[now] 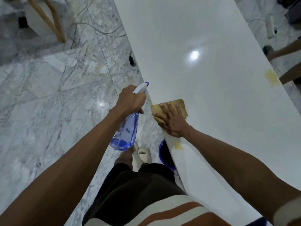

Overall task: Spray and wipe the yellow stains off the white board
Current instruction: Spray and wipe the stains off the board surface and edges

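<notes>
Both forearms reach out from a striped shirt. Left hand grips a blue spray bottle beside the white board; right hand presses flat on a yellow cloth at its near edge. Yellow stains remain there and below the wrist.

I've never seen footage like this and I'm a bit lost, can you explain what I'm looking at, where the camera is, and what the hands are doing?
There is no machine: the one picture comes from a camera worn on a person's head, looking down at their arms. The left hand holds a blue spray bottle by its trigger neck, beside the board's edge. The right hand presses flat on a tan cloth lying on the white board. Two yellow stains show: one near the wrist, one at the far edge. A blue bucket stands on the floor below.
</notes>
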`<state>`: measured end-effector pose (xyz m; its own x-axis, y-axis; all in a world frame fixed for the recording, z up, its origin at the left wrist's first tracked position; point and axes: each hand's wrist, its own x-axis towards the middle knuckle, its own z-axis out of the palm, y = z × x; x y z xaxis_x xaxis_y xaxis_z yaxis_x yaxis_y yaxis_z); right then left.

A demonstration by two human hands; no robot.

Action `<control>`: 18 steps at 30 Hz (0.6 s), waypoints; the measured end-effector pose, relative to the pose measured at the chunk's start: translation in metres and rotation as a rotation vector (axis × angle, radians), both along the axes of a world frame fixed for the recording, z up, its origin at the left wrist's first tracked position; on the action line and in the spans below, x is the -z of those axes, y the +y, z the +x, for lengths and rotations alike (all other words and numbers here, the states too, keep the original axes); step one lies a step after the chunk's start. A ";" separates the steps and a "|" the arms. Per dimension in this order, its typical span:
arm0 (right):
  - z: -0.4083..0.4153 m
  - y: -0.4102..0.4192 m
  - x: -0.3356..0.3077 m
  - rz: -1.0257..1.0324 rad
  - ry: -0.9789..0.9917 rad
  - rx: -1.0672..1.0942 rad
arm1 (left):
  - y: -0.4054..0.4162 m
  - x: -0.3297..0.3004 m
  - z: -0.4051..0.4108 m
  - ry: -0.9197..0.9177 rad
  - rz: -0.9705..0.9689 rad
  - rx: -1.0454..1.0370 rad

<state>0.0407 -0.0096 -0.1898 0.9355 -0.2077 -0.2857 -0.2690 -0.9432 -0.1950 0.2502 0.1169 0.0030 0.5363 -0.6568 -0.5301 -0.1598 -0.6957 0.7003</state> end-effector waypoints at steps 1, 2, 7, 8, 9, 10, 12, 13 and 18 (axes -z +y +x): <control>-0.013 0.007 0.000 0.004 -0.004 -0.001 | 0.006 -0.001 -0.012 0.010 0.002 -0.002; -0.026 0.013 0.000 0.010 -0.006 -0.003 | 0.012 -0.002 -0.024 0.024 0.005 -0.010; -0.089 0.046 0.002 0.010 -0.051 -0.018 | 0.036 0.000 -0.083 0.058 0.015 -0.020; -0.101 0.053 0.002 0.009 -0.059 -0.013 | 0.041 0.001 -0.093 0.065 0.022 -0.027; -0.112 0.060 0.002 0.006 -0.068 -0.006 | 0.045 0.003 -0.103 0.074 0.023 -0.033; -0.122 0.066 0.002 0.006 -0.076 0.001 | 0.050 0.003 -0.114 0.082 0.023 -0.039; -0.143 0.077 0.002 0.011 -0.077 0.010 | 0.061 0.004 -0.135 0.073 0.024 -0.033; -0.154 0.082 0.004 0.004 -0.072 0.013 | 0.068 0.004 -0.146 0.063 0.023 -0.029; -0.207 0.114 0.005 -0.022 0.001 0.059 | 0.111 -0.002 -0.202 0.053 0.002 -0.014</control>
